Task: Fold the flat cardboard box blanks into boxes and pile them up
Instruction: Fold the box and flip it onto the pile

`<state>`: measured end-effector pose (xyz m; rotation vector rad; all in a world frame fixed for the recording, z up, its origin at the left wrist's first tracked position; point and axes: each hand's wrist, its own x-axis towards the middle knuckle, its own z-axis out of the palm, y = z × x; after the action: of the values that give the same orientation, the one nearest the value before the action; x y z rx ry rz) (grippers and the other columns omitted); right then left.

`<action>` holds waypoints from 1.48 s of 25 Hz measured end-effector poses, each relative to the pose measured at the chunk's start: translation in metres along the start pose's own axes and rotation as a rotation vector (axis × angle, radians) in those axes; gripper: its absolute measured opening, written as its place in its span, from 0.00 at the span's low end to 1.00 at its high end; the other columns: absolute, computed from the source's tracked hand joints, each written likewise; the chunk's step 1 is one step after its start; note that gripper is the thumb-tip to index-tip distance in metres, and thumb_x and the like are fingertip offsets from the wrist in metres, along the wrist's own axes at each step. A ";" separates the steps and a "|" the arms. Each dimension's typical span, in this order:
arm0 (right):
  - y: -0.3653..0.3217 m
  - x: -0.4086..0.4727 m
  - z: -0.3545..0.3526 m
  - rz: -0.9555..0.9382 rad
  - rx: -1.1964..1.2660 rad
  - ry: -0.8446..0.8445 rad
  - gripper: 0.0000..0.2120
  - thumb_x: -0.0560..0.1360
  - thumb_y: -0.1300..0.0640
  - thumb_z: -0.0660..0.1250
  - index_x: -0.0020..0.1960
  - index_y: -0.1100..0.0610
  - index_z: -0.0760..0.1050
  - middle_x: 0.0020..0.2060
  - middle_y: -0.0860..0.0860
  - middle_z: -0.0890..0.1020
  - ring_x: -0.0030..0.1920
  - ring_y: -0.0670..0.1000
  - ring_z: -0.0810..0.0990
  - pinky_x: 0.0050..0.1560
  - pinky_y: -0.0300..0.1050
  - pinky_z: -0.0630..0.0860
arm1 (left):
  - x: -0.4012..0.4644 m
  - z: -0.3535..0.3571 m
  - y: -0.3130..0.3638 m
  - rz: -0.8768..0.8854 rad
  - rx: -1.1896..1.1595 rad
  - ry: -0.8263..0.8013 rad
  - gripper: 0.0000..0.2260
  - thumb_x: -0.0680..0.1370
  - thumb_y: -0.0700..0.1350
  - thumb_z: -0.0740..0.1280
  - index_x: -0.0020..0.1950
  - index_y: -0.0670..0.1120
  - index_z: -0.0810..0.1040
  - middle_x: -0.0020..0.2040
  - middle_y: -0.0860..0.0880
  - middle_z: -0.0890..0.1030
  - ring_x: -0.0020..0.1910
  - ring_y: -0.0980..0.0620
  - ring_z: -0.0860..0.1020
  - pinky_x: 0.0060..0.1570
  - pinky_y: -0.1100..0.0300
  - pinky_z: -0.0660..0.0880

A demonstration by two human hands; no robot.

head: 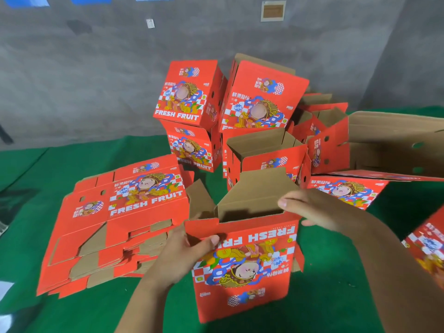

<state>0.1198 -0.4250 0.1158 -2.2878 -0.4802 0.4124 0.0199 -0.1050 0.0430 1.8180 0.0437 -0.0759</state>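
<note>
Nearest: red printed cardboard box [245, 265], half-formed, upside down to the camera (FRESH FRUIT lettering inverted), open end up, brown inner flaps [259, 188] standing at its far side. Left hand [182, 251] grips the box's near-left top corner, thumb over the printed front, fingers behind the side wall. Right hand [310, 210] is on the top right corner, thumb on the rim, fingers curled round the outside of the right wall. Box sits low over the green felt-covered desk [72, 313]; cannot tell if its base touches.

Left of it: stack of flat red cardboard box blanks [115, 224] lying on the desk, print up, edges fanned unevenly.

Right edge: another red printed piece [427, 248], partly cut off. Just beyond the right hand, a flat printed blank [346, 191] under a large brown unfolded cardboard sheet [396, 140].

Behind: pile of folded red boxes [230, 126], two tiers, upper ones tilted, one in front open-topped showing its brown inside.

Farthest: grey concrete wall [96, 68] with a small framed plaque [273, 11].
</note>
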 end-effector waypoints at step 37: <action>0.026 -0.020 0.122 -0.138 -0.096 0.664 0.39 0.76 0.73 0.61 0.82 0.47 0.62 0.79 0.43 0.66 0.78 0.46 0.67 0.72 0.44 0.69 | 0.004 0.004 -0.025 0.270 0.500 0.872 0.29 0.77 0.37 0.72 0.76 0.55 0.70 0.53 0.52 0.76 0.54 0.43 0.74 0.52 0.50 0.64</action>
<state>0.0555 -0.3760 0.0182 -2.2932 -0.3127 -0.4425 0.0220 -0.1023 0.0177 2.2044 0.4229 0.9750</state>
